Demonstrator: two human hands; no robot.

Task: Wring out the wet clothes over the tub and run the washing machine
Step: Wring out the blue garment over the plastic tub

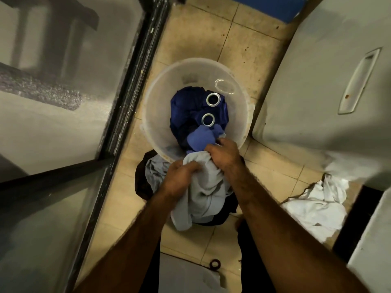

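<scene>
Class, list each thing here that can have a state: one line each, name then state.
left hand: grips grey garment
right hand: grips grey garment
grey garment: bunched between both hands
tub: upright, holding clothes
blue curtain: crumpled in the tub
white cloth: crumpled on the floor

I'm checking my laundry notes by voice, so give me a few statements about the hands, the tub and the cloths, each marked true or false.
1. The left hand and the right hand both grip the pale grey garment. True.
2. The translucent tub is empty. False: it holds a dark blue cloth and a lighter blue cloth.
3. A white cloth lies on the tiled floor, on the person's right. True.
4. The dark blue cloth shows no metal parts. False: two metal eyelets show on it.
</scene>
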